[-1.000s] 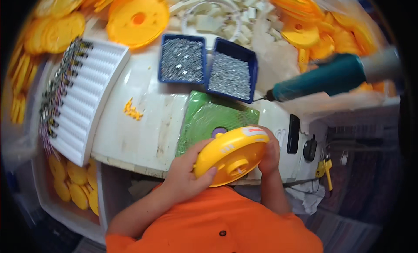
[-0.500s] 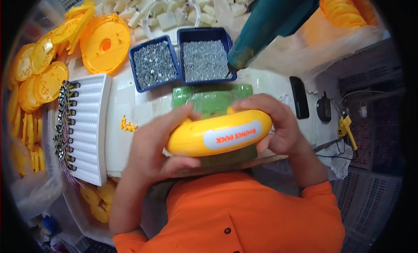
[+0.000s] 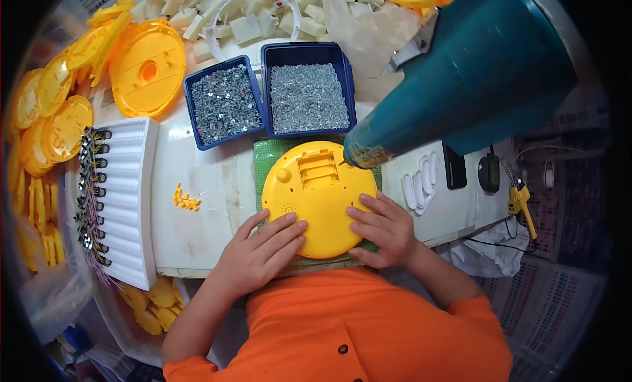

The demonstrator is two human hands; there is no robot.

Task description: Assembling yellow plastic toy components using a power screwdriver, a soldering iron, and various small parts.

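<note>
A round yellow plastic toy casing (image 3: 319, 214) lies flat on a green mat (image 3: 263, 159), with an uncovered battery compartment facing up near its far edge. My left hand (image 3: 260, 250) rests on its near left part, fingers stretched out. On the near right, my right hand (image 3: 385, 230) lies on the casing with its fingers spread. Neither hand grips anything. A teal hanging power tool (image 3: 461, 79), seemingly an electric screwdriver, slants in from the upper right. Its thin tip is at the casing's far right edge; whether they touch I cannot tell.
Two blue bins (image 3: 308, 96) of small metal parts stand beyond the mat. Left are a white ridged tray (image 3: 128, 204) with wired parts, small yellow pieces (image 3: 186, 198) and stacked yellow discs (image 3: 69, 128). Right lie white oval pieces (image 3: 420, 183) and a black phone-like slab (image 3: 454, 168).
The yellow casing went from being held on edge between both hands to lying flat on the mat. My fingers have opened onto it. The teal tool has come lower and nearer.
</note>
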